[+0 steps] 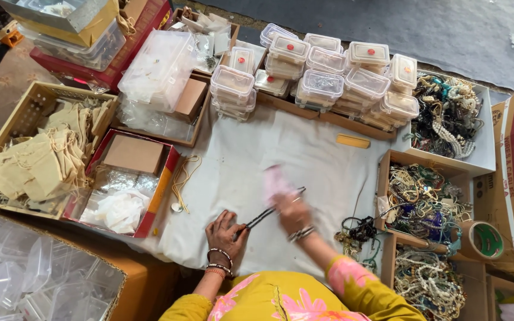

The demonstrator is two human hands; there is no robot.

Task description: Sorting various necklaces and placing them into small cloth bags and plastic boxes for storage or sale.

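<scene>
My left hand [224,230] rests on the white cloth [304,154] and pinches one end of a thin dark beaded string [267,212]. The string runs up and right to my right hand [291,209], which is blurred. That hand holds the string's other end together with a small pale pink pouch [276,182]. Both wrists carry bangles, and my sleeves are yellow with pink flowers.
Stacked clear lidded boxes [322,77] line the far side. Boxes of tangled bead jewellery [426,202] stand at right, with a tape roll [481,239]. A basket of beige drawstring pouches [40,157] and a red box [123,184] are at left; empty clear boxes [25,279] lie bottom left.
</scene>
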